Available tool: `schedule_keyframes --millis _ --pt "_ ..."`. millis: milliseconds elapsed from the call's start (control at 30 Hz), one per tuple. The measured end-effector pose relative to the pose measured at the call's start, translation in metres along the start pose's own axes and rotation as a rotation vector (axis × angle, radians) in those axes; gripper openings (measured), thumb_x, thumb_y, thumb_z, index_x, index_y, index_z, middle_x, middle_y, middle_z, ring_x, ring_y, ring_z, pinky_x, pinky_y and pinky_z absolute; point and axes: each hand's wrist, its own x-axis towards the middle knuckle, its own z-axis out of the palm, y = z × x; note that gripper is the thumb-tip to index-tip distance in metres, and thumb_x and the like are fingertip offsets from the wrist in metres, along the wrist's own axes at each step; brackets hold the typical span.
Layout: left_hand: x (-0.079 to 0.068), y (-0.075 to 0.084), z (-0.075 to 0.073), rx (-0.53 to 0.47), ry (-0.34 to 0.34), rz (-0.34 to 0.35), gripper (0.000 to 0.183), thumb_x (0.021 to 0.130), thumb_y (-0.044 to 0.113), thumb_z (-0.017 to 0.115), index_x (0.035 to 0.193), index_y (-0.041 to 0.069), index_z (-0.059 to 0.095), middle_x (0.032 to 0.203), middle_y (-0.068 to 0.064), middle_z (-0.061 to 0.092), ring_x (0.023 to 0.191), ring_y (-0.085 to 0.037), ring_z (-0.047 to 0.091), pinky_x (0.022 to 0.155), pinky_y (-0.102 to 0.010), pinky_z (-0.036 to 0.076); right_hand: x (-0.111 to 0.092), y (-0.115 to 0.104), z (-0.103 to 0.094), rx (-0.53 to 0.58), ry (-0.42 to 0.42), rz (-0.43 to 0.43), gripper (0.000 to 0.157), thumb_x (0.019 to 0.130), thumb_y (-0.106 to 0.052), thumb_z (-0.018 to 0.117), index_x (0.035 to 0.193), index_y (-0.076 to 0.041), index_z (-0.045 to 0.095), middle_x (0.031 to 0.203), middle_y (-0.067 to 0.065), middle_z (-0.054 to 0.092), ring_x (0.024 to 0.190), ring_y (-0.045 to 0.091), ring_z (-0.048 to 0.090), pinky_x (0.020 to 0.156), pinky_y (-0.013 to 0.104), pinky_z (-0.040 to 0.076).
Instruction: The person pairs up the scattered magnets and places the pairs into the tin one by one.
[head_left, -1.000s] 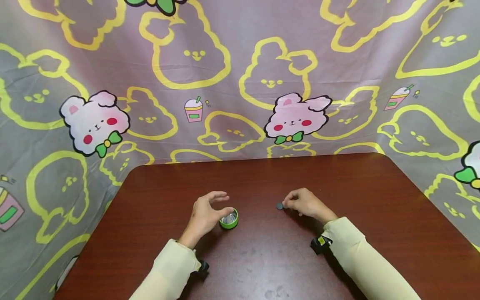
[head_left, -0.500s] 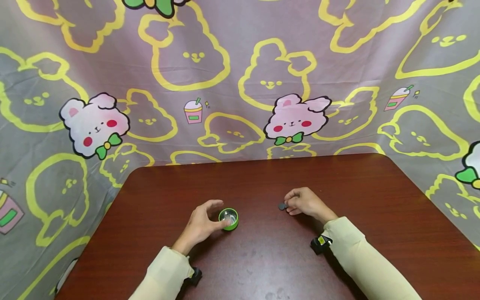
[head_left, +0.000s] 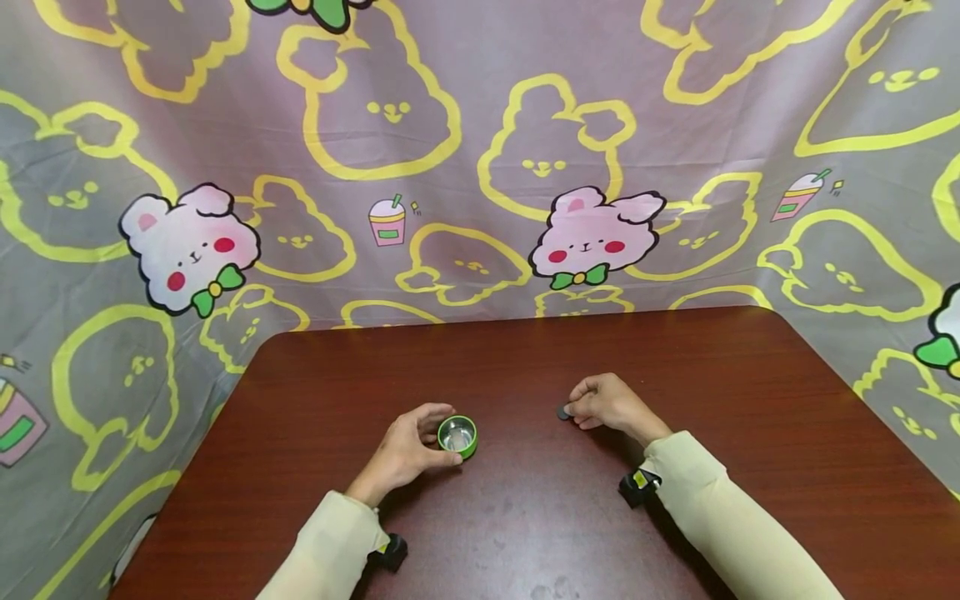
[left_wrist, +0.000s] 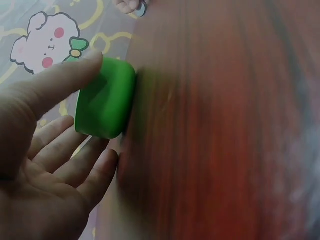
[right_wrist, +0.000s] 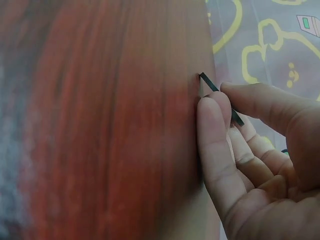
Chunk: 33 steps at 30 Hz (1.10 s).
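Note:
A small round green cup (head_left: 457, 437) with a shiny metallic inside stands upright on the table. My left hand (head_left: 408, 446) is curved round its left side, thumb at the near side and fingers at the far side. In the left wrist view the thumb lies against the green wall (left_wrist: 107, 100) of the cup, the fingers behind it. Over to the right, my right hand (head_left: 607, 406) pinches a thin dark grey disc (head_left: 563, 412) between thumb and forefinger. Seen edge-on in the right wrist view, the disc (right_wrist: 210, 83) is tilted, its far edge right at the tabletop.
The dark reddish-brown wooden table (head_left: 510, 517) has rounded back corners. Behind it and along both sides hangs a cloth (head_left: 465, 125) printed with yellow outlines and white rabbit heads. Each wrist wears a black strap device (head_left: 636, 490).
The left hand has come down lower round the green cup, its thumb moving from over the rim to the near side. The right hand stays nearly in place; the disc has shifted slightly.

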Motion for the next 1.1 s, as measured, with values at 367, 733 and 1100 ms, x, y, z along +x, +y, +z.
schedule_keyframes --millis 367,733,1100 --pt "-0.001 -0.004 0.002 -0.044 0.016 -0.015 0.063 0.063 0.003 0.085 0.119 -0.002 0.057 0.116 -0.018 0.062 0.100 -0.029 0.061 0.084 -0.035 0.049 0.001 0.001 0.002 0.122 -0.019 0.059 0.016 0.079 0.002 0.068 0.089 0.007 0.056 0.075 0.011 0.065 0.063 0.017 0.063 0.060 0.032 0.055" --pt "-0.001 -0.007 0.002 -0.063 0.011 -0.003 0.063 0.064 0.005 0.085 0.120 -0.001 0.056 0.116 -0.018 0.061 0.102 -0.030 0.060 0.086 -0.039 0.048 0.002 -0.007 0.012 0.289 -0.089 0.059 0.018 0.081 0.000 0.068 0.093 0.007 0.057 0.078 0.010 0.064 0.065 0.015 0.062 0.063 0.029 0.055" --pt "-0.001 -0.005 0.001 -0.079 0.006 -0.017 0.062 0.066 0.004 0.083 0.120 -0.002 0.056 0.117 -0.020 0.061 0.104 -0.032 0.059 0.088 -0.042 0.047 0.005 -0.028 0.032 0.315 -0.121 0.037 0.018 0.080 -0.004 0.070 0.092 0.002 0.058 0.078 0.008 0.064 0.063 0.013 0.059 0.062 0.029 0.054"
